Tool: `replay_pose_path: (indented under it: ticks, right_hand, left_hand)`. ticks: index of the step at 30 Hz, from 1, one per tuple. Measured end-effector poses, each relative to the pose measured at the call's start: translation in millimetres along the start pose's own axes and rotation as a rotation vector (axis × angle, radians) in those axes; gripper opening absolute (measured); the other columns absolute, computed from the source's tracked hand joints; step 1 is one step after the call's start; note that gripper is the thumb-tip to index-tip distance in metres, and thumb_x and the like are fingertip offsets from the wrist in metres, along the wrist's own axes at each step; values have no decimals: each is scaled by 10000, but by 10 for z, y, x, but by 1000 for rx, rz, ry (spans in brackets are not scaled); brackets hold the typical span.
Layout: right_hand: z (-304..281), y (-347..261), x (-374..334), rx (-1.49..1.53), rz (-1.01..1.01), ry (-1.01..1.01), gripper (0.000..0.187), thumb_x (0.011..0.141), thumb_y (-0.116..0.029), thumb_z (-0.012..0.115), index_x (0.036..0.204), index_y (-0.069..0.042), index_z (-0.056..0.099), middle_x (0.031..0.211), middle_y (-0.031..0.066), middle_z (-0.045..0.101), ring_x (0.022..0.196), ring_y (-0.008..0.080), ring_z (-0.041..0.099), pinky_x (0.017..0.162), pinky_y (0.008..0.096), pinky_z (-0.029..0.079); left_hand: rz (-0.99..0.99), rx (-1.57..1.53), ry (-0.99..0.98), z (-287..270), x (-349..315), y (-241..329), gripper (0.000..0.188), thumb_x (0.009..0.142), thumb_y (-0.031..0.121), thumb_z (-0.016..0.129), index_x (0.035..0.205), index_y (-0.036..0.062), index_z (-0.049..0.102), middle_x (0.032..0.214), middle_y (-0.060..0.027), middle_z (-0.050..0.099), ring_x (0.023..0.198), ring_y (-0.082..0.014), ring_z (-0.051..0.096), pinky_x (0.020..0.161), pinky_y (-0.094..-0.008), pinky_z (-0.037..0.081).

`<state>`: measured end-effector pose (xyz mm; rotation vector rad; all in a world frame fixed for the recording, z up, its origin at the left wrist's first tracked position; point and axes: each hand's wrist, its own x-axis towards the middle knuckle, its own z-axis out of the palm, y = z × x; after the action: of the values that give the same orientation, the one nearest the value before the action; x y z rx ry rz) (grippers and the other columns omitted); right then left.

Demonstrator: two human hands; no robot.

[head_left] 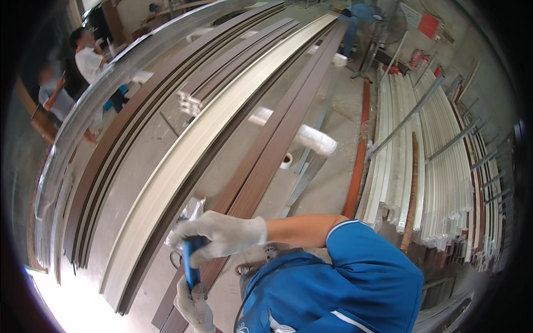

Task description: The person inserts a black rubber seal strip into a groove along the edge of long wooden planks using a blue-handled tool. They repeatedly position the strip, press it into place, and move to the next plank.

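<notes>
A slim blue object (191, 262), its kind not clear, is held upright between my two gloved hands. My right hand (223, 236), in a whitish work glove, curls its fingers round the upper part, where something dark shows beside the blue. Around the lower end, my left hand (192, 306) is closed, gloved the same way. Below and beside them run two long brown profiles (244, 194), side by side. To their left lies a long cream profile (172, 155) with a dark brown edge. Crumpled clear plastic film (192, 210) shows just behind my right hand.
Brown profiles (133, 91) and a film-wrapped bundle (61, 166) lie on the left. White profiles (400, 150) fill a metal rack at right, beside an orange-red pipe (363, 133). A co-worker (358, 22) bends at the far end; two people are at left. A wrapped support (316, 140) crosses the middle.
</notes>
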<state>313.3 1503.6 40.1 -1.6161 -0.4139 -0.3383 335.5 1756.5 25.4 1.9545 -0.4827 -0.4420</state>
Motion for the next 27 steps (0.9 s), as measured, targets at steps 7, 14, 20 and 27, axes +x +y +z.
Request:
replay_pose_path:
  ticks: [7,14,20,27]
  right_hand:
    - [-415,-152,-1062,-386,189,-367,389,918,-92,690,1301,-66,622,892,174,722,852,378,706,783,467,533]
    - [-86,-166,-1563,-360,288,-245,379,1040,-324,588,1321,-70,595,1032,246,712,929,432,698,799,486,560]
    - [285,45,-1643,-277,382,-52,411,1003,-258,667,1340,-43,570,1029,157,718,881,330,721,774,421,566]
    - [1579,210,-1101,408,532,-83,419,1065,-347,629,1265,11,548,870,54,644,734,91,598,667,259,506]
  left_hand:
    - [521,626,-212,338,-21,194,192,933,75,659,1119,91,703,893,-167,710,797,-391,694,688,-476,537]
    - [627,694,-255,214,-53,283,398,974,354,686,1183,15,691,926,-110,745,908,-269,705,823,-407,538]
    - [295,257,605,-975,-524,-324,445,1036,281,649,1356,-28,634,1206,-147,714,1094,-239,666,987,-395,512]
    - [-110,-184,713,-2186,-996,-2036,430,1065,177,584,1453,-6,565,1368,-162,647,1193,-248,650,1050,-368,526]
